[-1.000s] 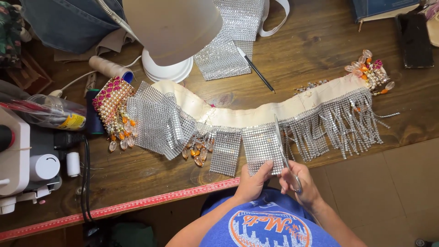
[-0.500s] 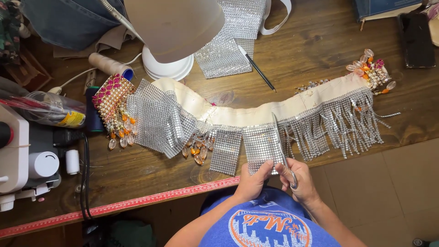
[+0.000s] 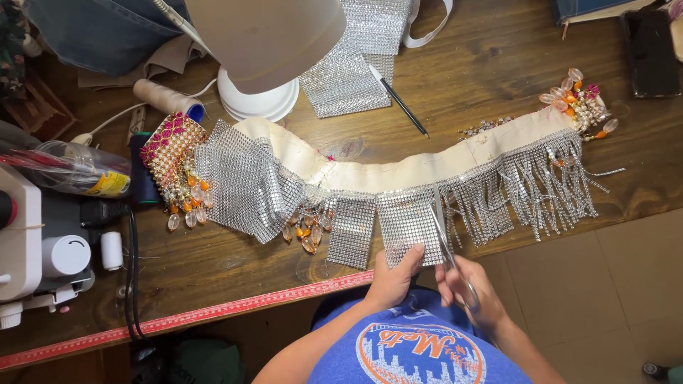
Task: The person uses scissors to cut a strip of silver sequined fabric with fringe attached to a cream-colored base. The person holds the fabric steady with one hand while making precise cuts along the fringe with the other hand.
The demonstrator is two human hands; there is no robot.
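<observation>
Head cam, looking down at the wooden tabletop [image 3: 498, 78]. Cream belt [image 3: 398, 171] curves across the middle, w/ rhinestone mesh panels and fringe hanging off its near edge.

Left hand [image 3: 393, 279] sits just below the belt's middle, thumb and fingers pinching the bottom edge of one rhinestone mesh panel [image 3: 407, 224], pulling it flat. Right hand [image 3: 466, 288] is right beside it, fingers closed through the handles of the scissors [image 3: 447, 242]; blades point up toward the belt along the panel's right side, at the gap between panel and rhinestone fringe [image 3: 530, 181]. Can't tell if the blades are open or closed — too thin to read.

Left of that panel, on the belt: a narrower mesh panel [image 3: 350, 231], then a cluster of orange and clear bead drops [image 3: 302, 227], then a big folded sheet of mesh [image 3: 245, 181]. Belt's left end carries a pink and gold beaded piece [image 3: 167, 149]; right end has a beaded ornament [image 3: 580, 99] w/ orange and clear drops.

Above the belt: white lamp [image 3: 267, 43] on its round base, loose mesh strip [image 3: 348, 71], black pen [image 3: 398, 103], beige thread spool [image 3: 163, 98]. Far left of the belt: white sewing machine [image 3: 28, 249]. Below it, a red tape measure [image 3: 213, 313] runs along the tabletop's near edge.
</observation>
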